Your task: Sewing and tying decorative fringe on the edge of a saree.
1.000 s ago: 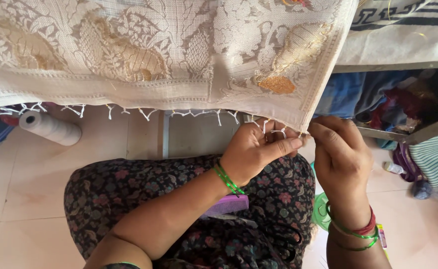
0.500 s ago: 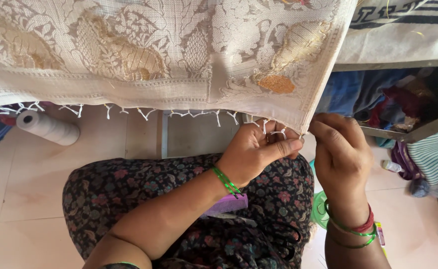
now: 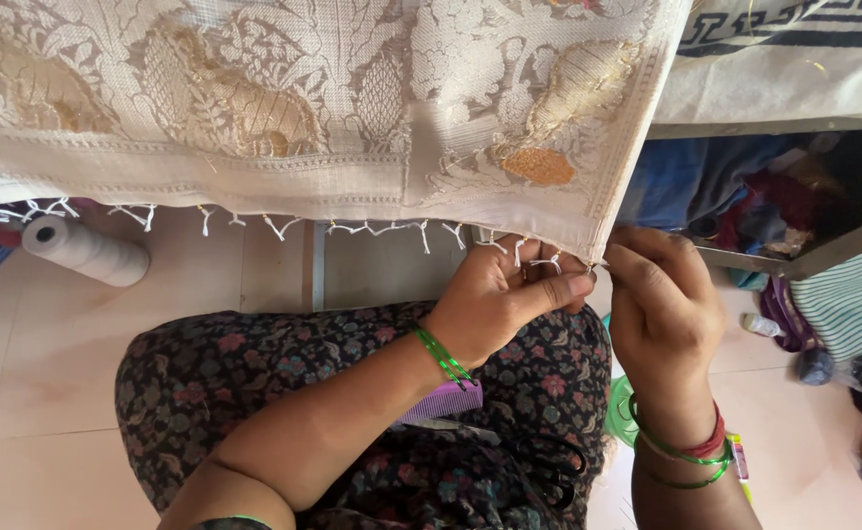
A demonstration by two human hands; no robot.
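Little has moved since the earlier frames: both hands remain at the lower right corner of the cloth, the view has drifted only slightly, and the spool sits a touch higher in frame. The cloth (image 3: 333, 108) is a cream woven piece with raised gold and pale patterns, some like leaves and rounded figures, plus one orange-gold patch near the right corner. It hangs across the top of the view, its lower edge finished with a plain band and a row of short white knotted tassels (image 3: 391, 229). The left hand (image 3: 504, 294) is curled under the hem near the corner, thumb stretched out to the right, fingers closed around the fringe threads. The right hand (image 3: 661, 309) is just beside it, fingers bunched tight and pinching at the very corner of the cloth; the thread itself is too fine to make out. The two hands nearly touch. Green bangles (image 3: 443, 355) sit on the left wrist; green and red bangles (image 3: 686, 453) on the right. Below the hands is the person's lap in a dark flowered dress (image 3: 254, 363), with a purple comb (image 3: 445, 402) resting on it, partly under the left forearm. A white spool of thread (image 3: 82, 250) lies on the tiled floor (image 3: 38, 393) at left, well apart from the hands. Folded coloured fabrics (image 3: 735, 186) are piled at right.
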